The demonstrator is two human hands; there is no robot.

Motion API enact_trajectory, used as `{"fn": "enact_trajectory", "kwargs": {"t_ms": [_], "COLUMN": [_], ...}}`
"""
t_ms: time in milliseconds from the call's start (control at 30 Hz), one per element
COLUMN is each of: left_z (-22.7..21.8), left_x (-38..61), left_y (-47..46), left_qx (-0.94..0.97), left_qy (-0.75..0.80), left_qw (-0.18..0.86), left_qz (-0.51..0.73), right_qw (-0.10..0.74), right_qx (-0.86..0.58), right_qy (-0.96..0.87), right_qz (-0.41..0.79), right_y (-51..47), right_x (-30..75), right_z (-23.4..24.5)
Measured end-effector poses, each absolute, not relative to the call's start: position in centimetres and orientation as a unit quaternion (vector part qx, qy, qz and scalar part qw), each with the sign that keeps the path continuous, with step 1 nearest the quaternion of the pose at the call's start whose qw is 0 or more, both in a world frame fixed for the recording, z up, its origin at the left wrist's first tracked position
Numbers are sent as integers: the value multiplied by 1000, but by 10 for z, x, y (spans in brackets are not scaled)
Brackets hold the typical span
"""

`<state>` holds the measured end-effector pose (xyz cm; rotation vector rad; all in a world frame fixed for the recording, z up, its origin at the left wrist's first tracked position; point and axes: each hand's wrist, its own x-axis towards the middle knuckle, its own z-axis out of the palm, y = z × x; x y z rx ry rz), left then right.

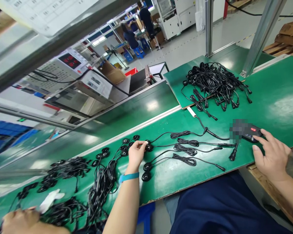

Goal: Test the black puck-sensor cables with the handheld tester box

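Note:
My left hand [136,153] is closed in a pinch on a round black sensor head [148,147] at the end of a coiled black cable [183,134]. Several such cables lie side by side on the green bench [271,97], their heads near my left hand and their plugs [232,156] toward my right. My right hand [271,156] rests on a small black box with a red light [251,132], fingers spread over its near end. A blue band is round my left wrist.
A tangled pile of black cables [215,83] lies on a green board at the back right. More cable bundles [100,185] lie at the left. Another person's hand [17,221] with a white cloth [50,200] is at the lower left. People sit far behind.

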<state>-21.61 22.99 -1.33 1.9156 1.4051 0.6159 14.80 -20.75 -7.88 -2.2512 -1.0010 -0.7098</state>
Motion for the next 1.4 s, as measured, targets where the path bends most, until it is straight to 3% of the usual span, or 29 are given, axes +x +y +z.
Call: {"fn": "enact_trajectory", "kwargs": {"t_ms": [167,367,467,600,867,1033,1400], "left_z": [-5,15,20,23,7,-14,-2], "left_x": [-209,-159,-112,-49,-5,-8,-12], "left_y": [228,181,136,71,11,23,22], "left_qx": [754,851,902,926,974,972,963], "left_qy": [563,419,298,186,17,-3,-3], "left_qw": [248,95,165,239,199,217,266], "left_qz": [232,303,264,225,106,89,49], "right_qw": [309,472,477,402,365,356,383], "right_qx": [-848,-775,-762,-755,-721,-722,-755], "right_qy": [-358,-378,-427,-518,-589,-593,-527], "right_qz": [-240,-186,-98,6,14,6,63], "right_y": [-206,-199,-186,-171,-166,-169,-176], "right_x": [144,126,121,129,148,153,157], "right_z": [-71,-34,-29,-33,-32,-44,-40]}}
